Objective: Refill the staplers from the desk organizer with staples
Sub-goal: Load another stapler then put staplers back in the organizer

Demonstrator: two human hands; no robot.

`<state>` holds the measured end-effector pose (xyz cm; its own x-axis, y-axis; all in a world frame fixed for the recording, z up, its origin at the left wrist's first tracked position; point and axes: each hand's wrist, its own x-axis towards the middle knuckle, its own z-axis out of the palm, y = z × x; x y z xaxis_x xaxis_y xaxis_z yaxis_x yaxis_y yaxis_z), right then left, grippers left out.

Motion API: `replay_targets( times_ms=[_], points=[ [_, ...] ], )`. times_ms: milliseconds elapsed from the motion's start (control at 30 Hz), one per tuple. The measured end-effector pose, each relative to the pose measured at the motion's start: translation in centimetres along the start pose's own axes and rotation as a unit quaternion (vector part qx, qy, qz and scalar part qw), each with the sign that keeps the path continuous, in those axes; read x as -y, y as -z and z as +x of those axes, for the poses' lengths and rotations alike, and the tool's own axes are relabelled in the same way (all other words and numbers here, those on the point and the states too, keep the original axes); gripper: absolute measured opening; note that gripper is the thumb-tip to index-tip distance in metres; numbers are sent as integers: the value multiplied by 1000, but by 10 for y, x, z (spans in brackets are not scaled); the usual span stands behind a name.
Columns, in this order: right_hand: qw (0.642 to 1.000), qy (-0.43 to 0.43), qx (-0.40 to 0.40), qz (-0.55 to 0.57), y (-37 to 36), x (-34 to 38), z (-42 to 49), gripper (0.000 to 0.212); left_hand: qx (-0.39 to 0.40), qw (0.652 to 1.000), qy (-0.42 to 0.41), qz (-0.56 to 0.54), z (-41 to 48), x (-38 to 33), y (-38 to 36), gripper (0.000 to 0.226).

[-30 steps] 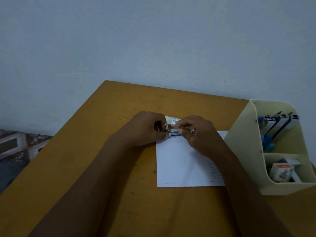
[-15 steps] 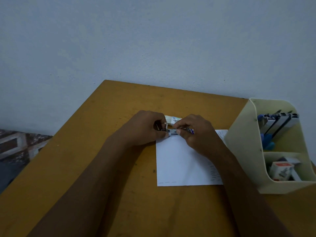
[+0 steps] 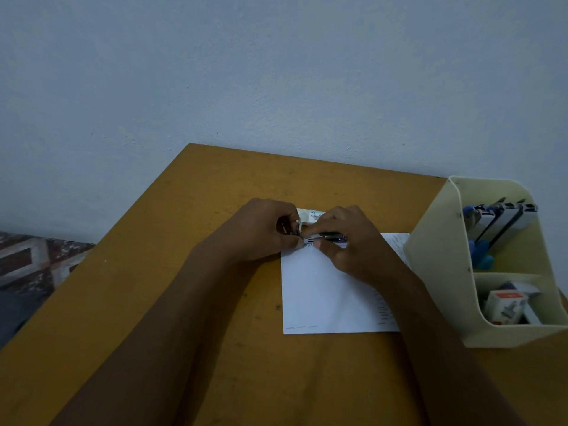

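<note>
Both hands meet over the far edge of a white paper sheet [image 3: 325,296] on the wooden desk [image 3: 215,302]. A small dark stapler [image 3: 325,236] lies between them. My left hand [image 3: 264,232] pinches its metal rear end, and my right hand [image 3: 347,241] grips its front. A small white staple box [image 3: 310,216] lies on the desk just behind the hands. At the right stands a cream desk organizer [image 3: 436,259]. Several more staplers [image 3: 498,219] stand in its upper compartment. Staple boxes [image 3: 507,305] fill its lower one.
The desk's far edge meets a pale blue wall [image 3: 276,87]. The desk's left edge drops to a patterned floor [image 3: 27,259]. A blue object [image 3: 482,256] sits low in the organizer's upper compartment.
The hands have stayed on the stapler at the paper's far edge. My right hand's fingers have shifted slightly along the stapler, showing more of its dark top.
</note>
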<state>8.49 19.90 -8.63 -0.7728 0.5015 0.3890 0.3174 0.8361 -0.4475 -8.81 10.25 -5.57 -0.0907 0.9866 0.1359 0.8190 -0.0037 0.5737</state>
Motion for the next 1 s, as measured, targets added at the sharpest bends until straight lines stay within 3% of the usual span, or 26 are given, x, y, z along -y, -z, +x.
replay_targets(
  times_ms=[600,1000],
  points=[
    [996,-24,-82,-22,7,-10,-5,15,-9,1000,-2,4,0,5,1,20],
    [997,-50,-61,-10,7,-15,-5,21,-62,994,-70,59,2,-3,-7,25]
  ],
)
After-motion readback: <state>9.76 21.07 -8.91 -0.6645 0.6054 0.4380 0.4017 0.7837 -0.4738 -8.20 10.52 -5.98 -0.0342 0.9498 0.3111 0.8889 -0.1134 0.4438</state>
